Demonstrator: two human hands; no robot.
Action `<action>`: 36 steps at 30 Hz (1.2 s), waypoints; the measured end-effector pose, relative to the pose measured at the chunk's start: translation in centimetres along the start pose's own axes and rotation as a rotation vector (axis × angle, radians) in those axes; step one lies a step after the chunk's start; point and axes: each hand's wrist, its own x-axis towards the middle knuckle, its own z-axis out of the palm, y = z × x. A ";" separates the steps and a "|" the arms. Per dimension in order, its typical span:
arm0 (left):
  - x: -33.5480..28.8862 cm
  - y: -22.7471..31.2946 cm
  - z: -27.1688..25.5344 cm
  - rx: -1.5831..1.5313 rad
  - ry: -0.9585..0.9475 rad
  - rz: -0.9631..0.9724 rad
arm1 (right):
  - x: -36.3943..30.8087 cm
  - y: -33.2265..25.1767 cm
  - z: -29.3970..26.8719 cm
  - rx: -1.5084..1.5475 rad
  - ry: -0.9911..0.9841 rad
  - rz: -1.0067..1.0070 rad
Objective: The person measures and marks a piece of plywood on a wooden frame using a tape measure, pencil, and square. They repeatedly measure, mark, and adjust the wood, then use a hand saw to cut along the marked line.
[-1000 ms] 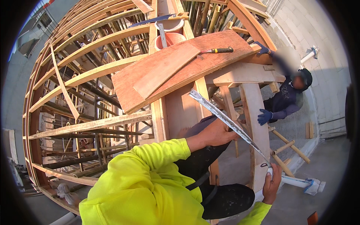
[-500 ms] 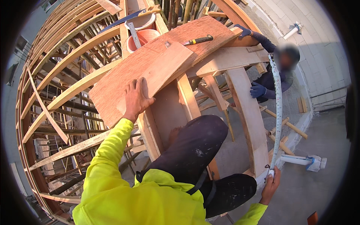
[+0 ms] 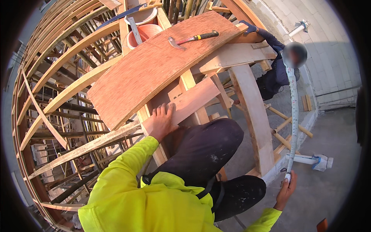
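Observation:
My left hand (image 3: 162,120) grips the near end of a short wooden board (image 3: 196,98), fingers over its far edge and thumb on its near side. The board lies slanted over the timber framing beside my knee. At the lower right, my right hand (image 3: 286,189) is closed around a tape measure (image 3: 288,176). Its long white blade (image 3: 294,120) stands out away from me, bowed, toward a co-worker. A large reddish plywood sheet (image 3: 154,69) rests across the frame beyond my left hand. On it lies a claw hammer (image 3: 197,37) with a black, yellow and red handle.
A co-worker in dark clothing (image 3: 276,73) stands at the far right, one gloved hand (image 3: 247,28) at the plywood's end. Buckets (image 3: 145,34) and a handsaw (image 3: 121,17) sit at the back. Curved timber ribs (image 3: 58,102) fill the left; a white pipe (image 3: 303,159) lies right.
My left hand has drawn the short board off the plywood, toward me and to the right, uncovering the hammer. The tape and right hand have shifted slightly right; the co-worker's lower hand has left view.

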 end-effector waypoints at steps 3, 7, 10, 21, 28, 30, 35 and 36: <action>-0.5 0.1 0.1 -0.100 0.169 -0.021 | 1.0 -1.1 -0.4 -0.043 -0.059 -0.067; -0.8 -0.8 -0.4 -1.197 0.337 -0.528 | 3.2 -3.1 -0.6 -0.088 -0.130 -0.080; 2.2 0.1 -3.2 -1.313 0.515 -0.712 | 6.4 -4.5 -0.4 -0.153 -0.086 -0.264; 27.8 -4.1 -4.9 -0.242 0.630 0.145 | 9.0 -5.9 1.8 -0.159 -0.135 -0.173; 40.0 -6.1 -3.8 0.039 0.151 -0.018 | 3.1 -0.8 3.1 -0.028 -0.062 0.169; 40.0 -6.0 -4.2 0.070 0.126 0.033 | 1.0 -0.1 2.8 0.043 -0.017 0.317; 35.3 -2.4 -8.0 -0.075 0.072 0.217 | -3.0 0.7 4.0 0.261 0.221 0.430; 33.7 -0.7 -8.5 -0.120 0.001 0.283 | -3.6 0.0 3.9 0.316 0.251 0.429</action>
